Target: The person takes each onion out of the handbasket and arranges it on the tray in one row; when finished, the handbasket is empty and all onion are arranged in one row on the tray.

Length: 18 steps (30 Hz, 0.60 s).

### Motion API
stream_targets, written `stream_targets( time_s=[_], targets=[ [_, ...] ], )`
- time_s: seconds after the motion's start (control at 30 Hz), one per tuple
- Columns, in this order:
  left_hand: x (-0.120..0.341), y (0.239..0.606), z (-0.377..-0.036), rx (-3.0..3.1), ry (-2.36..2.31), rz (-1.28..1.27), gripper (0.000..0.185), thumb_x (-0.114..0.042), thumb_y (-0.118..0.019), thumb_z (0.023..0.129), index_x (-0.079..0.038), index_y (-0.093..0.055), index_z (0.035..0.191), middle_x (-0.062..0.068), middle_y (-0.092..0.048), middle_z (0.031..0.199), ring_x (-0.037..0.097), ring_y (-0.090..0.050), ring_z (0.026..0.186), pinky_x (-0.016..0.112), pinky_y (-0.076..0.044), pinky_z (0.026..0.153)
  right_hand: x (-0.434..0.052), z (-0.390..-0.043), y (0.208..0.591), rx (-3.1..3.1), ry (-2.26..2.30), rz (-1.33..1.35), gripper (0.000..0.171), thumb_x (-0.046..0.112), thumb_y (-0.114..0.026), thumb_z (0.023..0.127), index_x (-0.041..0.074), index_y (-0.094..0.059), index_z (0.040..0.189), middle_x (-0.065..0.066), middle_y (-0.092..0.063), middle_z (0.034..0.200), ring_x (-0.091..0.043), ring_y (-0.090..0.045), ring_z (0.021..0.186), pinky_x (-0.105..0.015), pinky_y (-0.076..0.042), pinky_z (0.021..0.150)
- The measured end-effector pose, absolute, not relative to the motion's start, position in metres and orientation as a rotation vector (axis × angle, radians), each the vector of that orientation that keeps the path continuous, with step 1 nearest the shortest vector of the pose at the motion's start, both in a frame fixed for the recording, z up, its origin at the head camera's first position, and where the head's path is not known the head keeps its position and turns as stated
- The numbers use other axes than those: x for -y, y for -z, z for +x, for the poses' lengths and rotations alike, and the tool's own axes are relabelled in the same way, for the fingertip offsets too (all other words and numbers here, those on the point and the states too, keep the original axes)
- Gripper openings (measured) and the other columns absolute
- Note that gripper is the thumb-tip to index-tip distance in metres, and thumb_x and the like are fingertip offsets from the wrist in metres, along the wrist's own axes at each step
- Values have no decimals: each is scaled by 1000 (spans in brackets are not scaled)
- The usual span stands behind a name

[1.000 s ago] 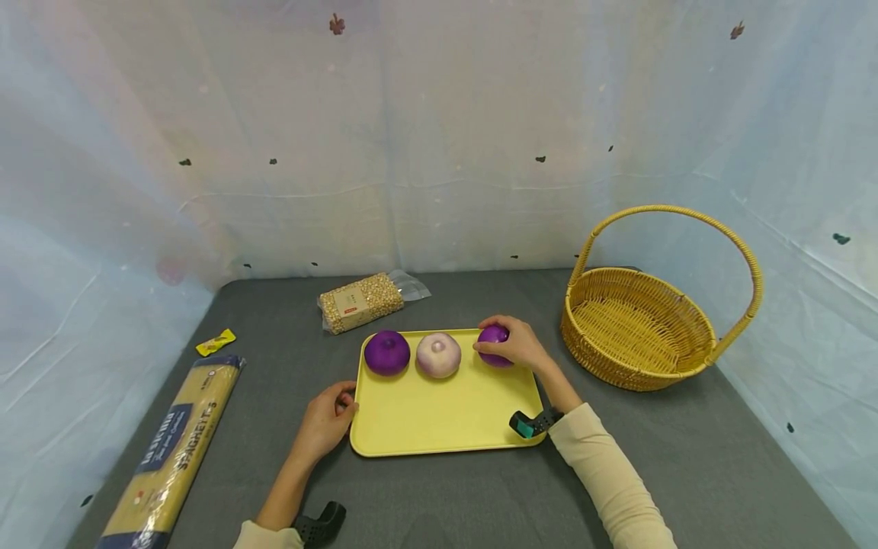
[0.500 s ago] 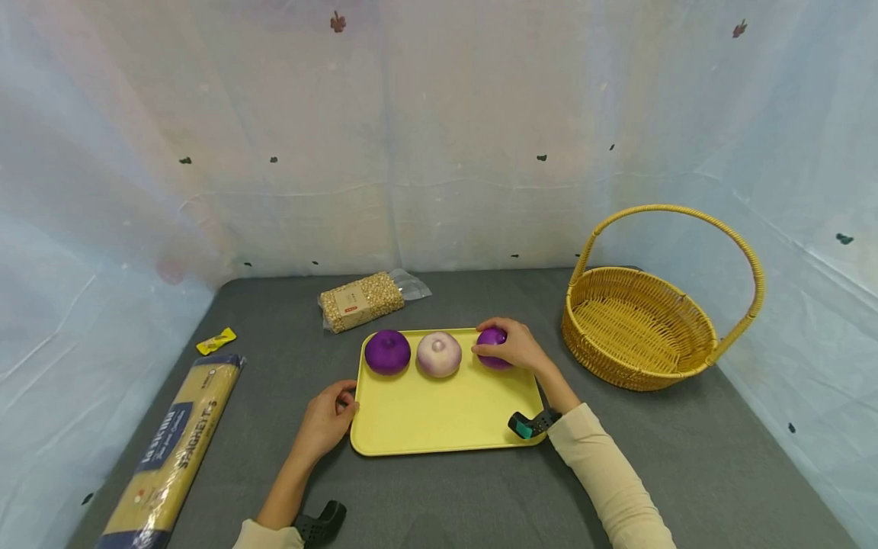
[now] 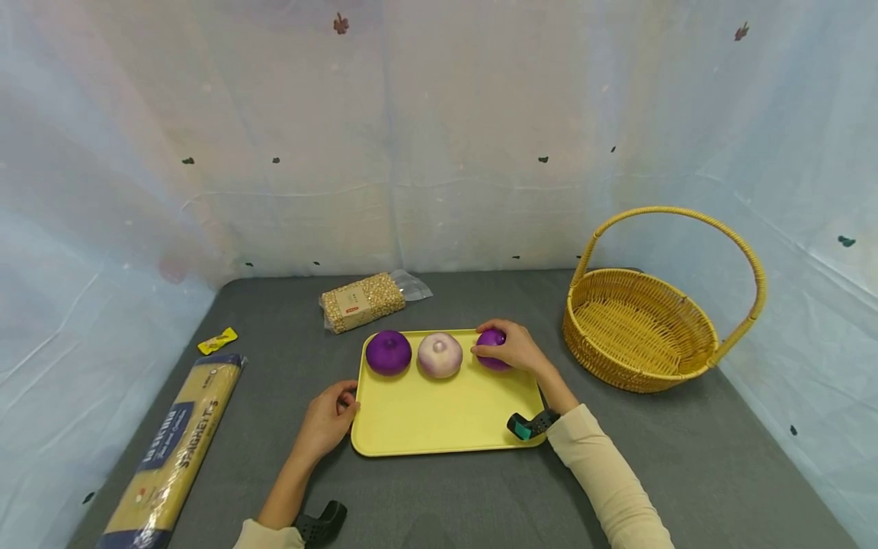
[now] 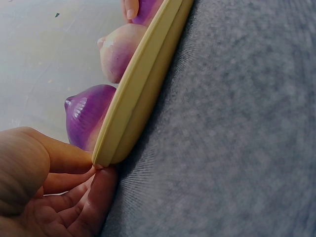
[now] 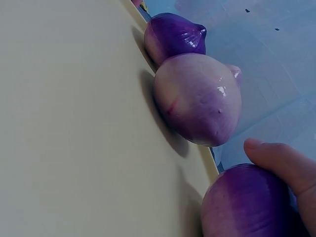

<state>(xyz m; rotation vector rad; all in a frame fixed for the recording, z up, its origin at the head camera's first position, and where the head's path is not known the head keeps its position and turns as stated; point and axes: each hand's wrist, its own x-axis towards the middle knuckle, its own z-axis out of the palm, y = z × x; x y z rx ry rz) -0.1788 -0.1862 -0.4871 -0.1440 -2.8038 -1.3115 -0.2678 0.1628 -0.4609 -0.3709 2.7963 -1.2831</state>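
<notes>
Three onions stand in a row along the back of a yellow tray [image 3: 439,415]. On the left is a dark purple onion [image 3: 388,353], and in the middle a pale one [image 3: 440,355]. My right hand [image 3: 517,347] grips another purple onion [image 3: 492,338] at the tray's back right, thumb and fingers on either side of it. The right wrist view shows this onion [image 5: 242,207] low in the frame, apart from the pale onion [image 5: 197,98]. My left hand [image 3: 328,421] pinches the tray's left rim; in the left wrist view its fingers lie on both sides of the rim [image 4: 101,153].
A wicker basket [image 3: 572,339] with a tall handle stands at the right. Behind the tray lies a clear bag of beans or grains [image 3: 380,296]. At the left are a long spaghetti pack [image 3: 181,442] and a small yellow wrapper [image 3: 217,341].
My right hand and the onion it grips have shifted very slightly left and nearer. The left hand keeps its place on the tray's rim.
</notes>
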Motion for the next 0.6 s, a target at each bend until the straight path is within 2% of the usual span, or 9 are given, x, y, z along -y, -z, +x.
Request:
stream_targets(
  time_s=[0.6],
  targets=[
    [187, 488, -179, 2810, 1304, -143, 33, -4, -62, 85, 3, -59, 117, 6, -57, 82, 12, -48, 61, 24, -40, 53, -162, -267, 462, -2795, 1348, -386, 54, 34, -76, 75, 8, -61, 120, -11, -59, 114, -27, -56, 102, -40, -49, 80]
  ],
)
